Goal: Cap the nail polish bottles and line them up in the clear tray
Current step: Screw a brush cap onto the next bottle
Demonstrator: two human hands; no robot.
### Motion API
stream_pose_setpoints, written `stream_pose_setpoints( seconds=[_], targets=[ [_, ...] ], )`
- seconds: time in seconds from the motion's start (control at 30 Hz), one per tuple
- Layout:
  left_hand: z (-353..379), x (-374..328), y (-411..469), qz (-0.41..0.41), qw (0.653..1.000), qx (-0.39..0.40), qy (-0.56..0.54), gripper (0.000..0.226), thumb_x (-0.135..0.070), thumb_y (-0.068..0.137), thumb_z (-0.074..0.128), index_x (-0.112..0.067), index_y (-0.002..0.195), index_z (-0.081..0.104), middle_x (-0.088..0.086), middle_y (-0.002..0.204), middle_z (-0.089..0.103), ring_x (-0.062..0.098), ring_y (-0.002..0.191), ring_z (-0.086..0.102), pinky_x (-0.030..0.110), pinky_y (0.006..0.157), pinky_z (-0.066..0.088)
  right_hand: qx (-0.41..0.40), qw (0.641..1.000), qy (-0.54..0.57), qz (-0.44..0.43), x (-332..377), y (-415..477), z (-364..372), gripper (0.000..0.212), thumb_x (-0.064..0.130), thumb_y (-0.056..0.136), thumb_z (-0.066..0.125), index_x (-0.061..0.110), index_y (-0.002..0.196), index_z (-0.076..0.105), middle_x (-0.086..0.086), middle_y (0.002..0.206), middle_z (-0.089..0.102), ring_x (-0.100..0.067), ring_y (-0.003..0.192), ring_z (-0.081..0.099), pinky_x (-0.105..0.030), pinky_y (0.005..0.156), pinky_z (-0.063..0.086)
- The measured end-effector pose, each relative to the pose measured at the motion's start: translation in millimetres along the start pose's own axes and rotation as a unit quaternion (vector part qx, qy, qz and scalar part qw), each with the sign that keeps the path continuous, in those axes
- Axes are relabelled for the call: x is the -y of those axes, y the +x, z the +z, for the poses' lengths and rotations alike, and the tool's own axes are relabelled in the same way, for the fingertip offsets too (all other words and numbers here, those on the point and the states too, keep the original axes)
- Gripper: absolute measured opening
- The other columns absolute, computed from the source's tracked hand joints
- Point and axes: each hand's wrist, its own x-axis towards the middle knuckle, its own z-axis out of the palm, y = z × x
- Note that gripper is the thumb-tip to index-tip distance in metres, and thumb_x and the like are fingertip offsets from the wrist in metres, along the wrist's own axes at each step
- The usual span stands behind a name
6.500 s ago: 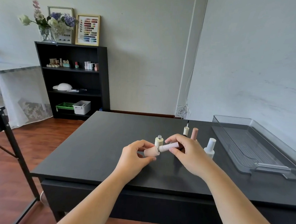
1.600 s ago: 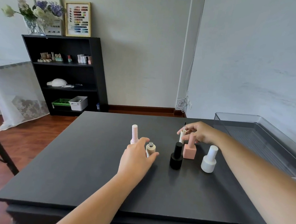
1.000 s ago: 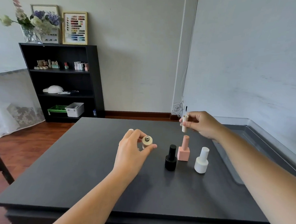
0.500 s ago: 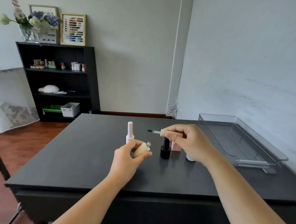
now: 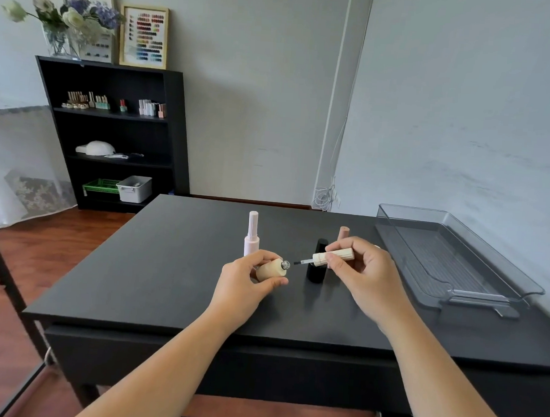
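Note:
My left hand (image 5: pixel 245 282) grips an uncapped beige bottle (image 5: pixel 271 270), tilted with its threaded neck pointing right. My right hand (image 5: pixel 358 273) holds the matching cream brush cap (image 5: pixel 330 256) sideways, and its dark brush tip sits just short of the bottle's mouth. A capped pale pink bottle (image 5: pixel 252 236) stands behind my left hand. A capped black bottle (image 5: pixel 318 263) stands between my hands. Only the cap of a peach bottle (image 5: pixel 343 233) shows above my right hand. The clear tray (image 5: pixel 501 273) lies on the table's right side with nothing in it.
The black table (image 5: pixel 173 266) reaches the wall on the right. A black bookshelf (image 5: pixel 110 133) with small bottles and bins stands at the far left, with flowers and frames on top. Wood floor lies to the left.
The brush tip has moved closer to the beige bottle's mouth, and both hands have come nearer each other. Before that, my right hand lifted the cap from beside the peach bottle.

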Motion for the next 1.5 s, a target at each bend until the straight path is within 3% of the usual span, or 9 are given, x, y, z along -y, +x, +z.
stream_pose_setpoints(
  seconds=[0.1, 0.27, 0.5, 0.7, 0.93, 1.1, 1.23, 1.4, 1.5],
  targets=[
    [0.3, 0.9, -1.1, 0.002, 1.0, 0.008, 0.01, 0.026, -0.031, 0.072, 0.081, -0.042, 0.091, 0.067, -0.014, 0.09, 0.067, 0.005, 0.074, 0.055, 0.011, 0.068, 0.047, -0.005, 1.0, -0.012, -0.007, -0.9, -2.8, 1.5, 0.006, 0.022, 0.084, 0.068, 0.028, 0.083, 0.07, 0.014, 0.083, 0.07, -0.005, 0.06, 0.053, -0.01, 0.054, 0.04],
    [-0.2, 0.2, -1.8, 0.009, 1.0, 0.015, 0.012, 0.029, -0.031, 0.072, 0.081, -0.048, 0.088, 0.065, -0.016, 0.09, 0.066, -0.007, 0.073, 0.051, 0.004, 0.067, 0.045, 0.007, 0.999, -0.037, -0.013, -1.6, -2.8, 3.9, 0.006, 0.023, 0.085, 0.067, 0.029, 0.084, 0.069, 0.013, 0.073, 0.066, 0.0, 0.053, 0.048, -0.006, 0.052, 0.036],
    [0.2, 0.4, -2.0, 0.004, 1.0, 0.013, 0.018, 0.032, -0.032, 0.07, 0.082, -0.053, 0.084, 0.063, -0.018, 0.089, 0.067, 0.005, 0.076, 0.055, 0.012, 0.07, 0.045, 0.037, 0.996, -0.08, -0.021, 2.9, -1.9, 7.5, 0.01, 0.024, 0.084, 0.068, 0.034, 0.083, 0.067, 0.018, 0.075, 0.069, 0.011, 0.069, 0.056, -0.004, 0.061, 0.039],
    [-0.1, 0.5, -1.8, 0.002, 1.0, 0.028, 0.003, 0.032, -0.029, 0.07, 0.082, -0.05, 0.085, 0.065, -0.018, 0.087, 0.067, 0.007, 0.081, 0.058, 0.015, 0.073, 0.05, 0.108, 0.979, -0.17, -0.028, 11.3, -1.6, 12.8, 0.012, 0.028, 0.087, 0.065, 0.039, 0.09, 0.066, 0.01, 0.079, 0.064, -0.014, 0.08, 0.057, -0.029, 0.072, 0.045],
    [-0.3, -0.7, -2.3, -0.005, 0.999, 0.038, -0.007, 0.031, -0.025, 0.071, 0.082, -0.044, 0.09, 0.066, -0.015, 0.091, 0.066, 0.01, 0.087, 0.059, 0.016, 0.076, 0.047, 0.117, 0.973, -0.199, 0.007, 11.3, 4.9, 19.3, 0.017, 0.04, 0.092, 0.053, 0.029, 0.09, 0.065, 0.007, 0.058, 0.05, -0.004, 0.073, 0.038, -0.013, 0.063, 0.025],
    [-0.8, 0.0, -1.6, -0.008, 0.999, 0.042, -0.012, 0.03, -0.024, 0.07, 0.083, -0.039, 0.092, 0.07, -0.014, 0.09, 0.067, 0.009, 0.082, 0.057, 0.015, 0.073, 0.047, 0.139, 0.969, -0.202, 0.006, 10.9, 6.5, 13.7, 0.015, 0.035, 0.094, 0.05, 0.03, 0.085, 0.06, -0.002, 0.066, 0.057, -0.007, 0.065, 0.047, -0.018, 0.061, 0.03],
    [0.0, 0.4, -1.5, -0.01, 0.999, 0.041, -0.009, 0.03, -0.025, 0.07, 0.083, -0.039, 0.092, 0.069, -0.013, 0.09, 0.067, 0.011, 0.081, 0.057, 0.018, 0.073, 0.047, 0.113, 0.966, -0.23, 0.027, 10.3, 11.9, 14.2, 0.036, 0.048, 0.089, 0.054, 0.02, 0.071, 0.065, 0.006, 0.046, 0.042, -0.005, 0.045, 0.041, -0.021, 0.052, 0.029],
    [-1.1, -0.1, -1.1, -0.014, 0.999, 0.042, 0.001, 0.029, -0.026, 0.07, 0.083, -0.042, 0.09, 0.069, -0.015, 0.089, 0.067, 0.009, 0.083, 0.058, 0.015, 0.072, 0.047, 0.174, 0.972, -0.156, 0.03, 6.7, 10.9, 7.0, 0.005, 0.034, 0.088, 0.059, 0.036, 0.091, 0.063, 0.002, 0.075, 0.064, -0.013, 0.07, 0.061, -0.036, 0.078, 0.05],
    [-0.5, -0.2, -1.0, -0.018, 0.999, 0.044, 0.0, 0.029, -0.026, 0.07, 0.083, -0.041, 0.09, 0.069, -0.014, 0.09, 0.067, 0.008, 0.081, 0.057, 0.014, 0.071, 0.045, 0.152, 0.973, -0.173, 0.03, 8.9, 13.1, 8.0, 0.016, 0.036, 0.091, 0.057, 0.026, 0.08, 0.064, 0.006, 0.059, 0.065, -0.002, 0.05, 0.058, -0.028, 0.063, 0.052]
  ],
)
